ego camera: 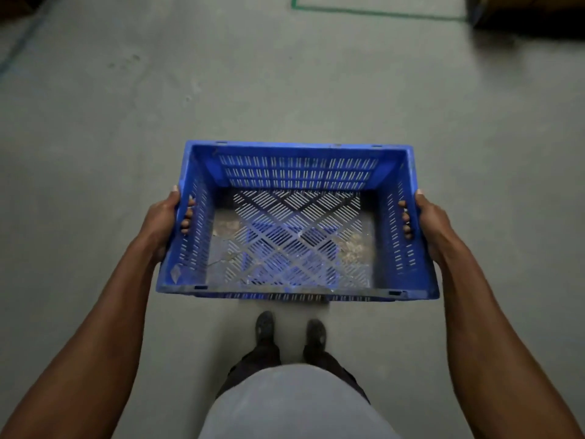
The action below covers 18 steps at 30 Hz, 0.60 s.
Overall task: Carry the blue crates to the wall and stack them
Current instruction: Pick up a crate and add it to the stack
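Holding the blue crate [294, 223] up in the air, out in front of our tummy, is how we carry it, and it hangs over the grey floor [285, 90] just ahead of our shoes [289, 331]. The crate is empty, with only some dirt and crumbs on its holey bottom, so we think it is light. We keep it flat with the open side up. One hand holds each short side, so it does not tip.

Our left hand [161, 220] wraps the left wall, and its fingertips [186, 221] poke through the handle hole to the inside. Our right hand [432, 223] does the same on the right wall, with the thumb lying along the top edge. Both hands grip tight. Both arms reach forward and a bit apart, nearly straight, as wide as the crate.

Far ahead we see a green line [373, 12] painted on the floor and something dark [531, 17] in the top right corner. We cannot see a wall or other crates yet, so we think we have more walking to do
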Motion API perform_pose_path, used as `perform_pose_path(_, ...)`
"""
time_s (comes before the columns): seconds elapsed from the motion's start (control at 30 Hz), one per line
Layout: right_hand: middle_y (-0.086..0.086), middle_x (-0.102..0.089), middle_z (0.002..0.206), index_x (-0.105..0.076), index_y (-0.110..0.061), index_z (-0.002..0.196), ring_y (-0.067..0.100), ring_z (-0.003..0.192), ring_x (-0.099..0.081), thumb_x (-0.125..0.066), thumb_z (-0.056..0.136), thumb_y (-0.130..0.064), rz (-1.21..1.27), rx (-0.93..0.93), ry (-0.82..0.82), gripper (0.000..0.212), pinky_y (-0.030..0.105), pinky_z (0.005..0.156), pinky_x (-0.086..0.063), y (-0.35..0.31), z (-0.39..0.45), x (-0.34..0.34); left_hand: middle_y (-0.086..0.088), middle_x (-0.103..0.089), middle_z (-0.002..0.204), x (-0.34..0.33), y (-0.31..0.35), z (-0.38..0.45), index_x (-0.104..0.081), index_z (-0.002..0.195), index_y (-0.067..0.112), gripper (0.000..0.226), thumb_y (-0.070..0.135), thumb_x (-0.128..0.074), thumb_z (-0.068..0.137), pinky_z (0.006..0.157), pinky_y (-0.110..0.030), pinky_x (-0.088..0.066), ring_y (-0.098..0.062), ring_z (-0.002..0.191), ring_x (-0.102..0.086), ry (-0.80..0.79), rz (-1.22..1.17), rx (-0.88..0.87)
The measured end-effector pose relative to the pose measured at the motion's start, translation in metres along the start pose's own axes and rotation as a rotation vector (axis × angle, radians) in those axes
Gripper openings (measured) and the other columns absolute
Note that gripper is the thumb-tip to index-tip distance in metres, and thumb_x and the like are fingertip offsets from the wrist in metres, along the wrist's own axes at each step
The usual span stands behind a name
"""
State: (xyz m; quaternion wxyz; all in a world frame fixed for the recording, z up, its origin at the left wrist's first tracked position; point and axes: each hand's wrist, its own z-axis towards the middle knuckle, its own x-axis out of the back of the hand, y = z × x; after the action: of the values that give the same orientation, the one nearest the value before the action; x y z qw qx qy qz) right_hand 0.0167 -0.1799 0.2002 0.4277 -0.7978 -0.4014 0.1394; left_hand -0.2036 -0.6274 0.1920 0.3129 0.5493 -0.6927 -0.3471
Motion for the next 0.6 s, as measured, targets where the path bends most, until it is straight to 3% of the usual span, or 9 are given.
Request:
perform_pose_path(0.3, -0.001, -0.047, 0.069, -0.061, -0.014, 0.097, 0.013, 0.049, -0.035, -0.037, 0.104, -0.052, 0.042, 0.056, 0.104, 0.046, 0.022, 0.04, -0.033, -0.01, -0.056, 0.025, 0.0, -0.051, 0.071, -0.013, 0.056, -0.015, -0.062, 0.091, 0.015, 0.049, 0.06, -0.045, 0.099, 0.039, -0.021, -0.034, -0.008, 0.045, -0.04, -0.119, 0.068, -0.074)
perform_pose_path(0.6, -0.001, -0.047, 0.07, -0.059, -0.014, 0.102, 0.009, 0.041, -0.034, -0.04, 0.103, -0.053, 0.34, 0.041, 0.44, 0.043, 0.02, 0.036, -0.03, 0.063, -0.146, 0.075, -0.001, -0.053, 0.07, -0.115, 0.106, 0.003, -0.064, 0.098, 0.011, 0.048, 0.054, -0.043, 0.102, 0.044, -0.023, -0.036, -0.01, 0.048, -0.042, -0.443, 0.301, -0.146)
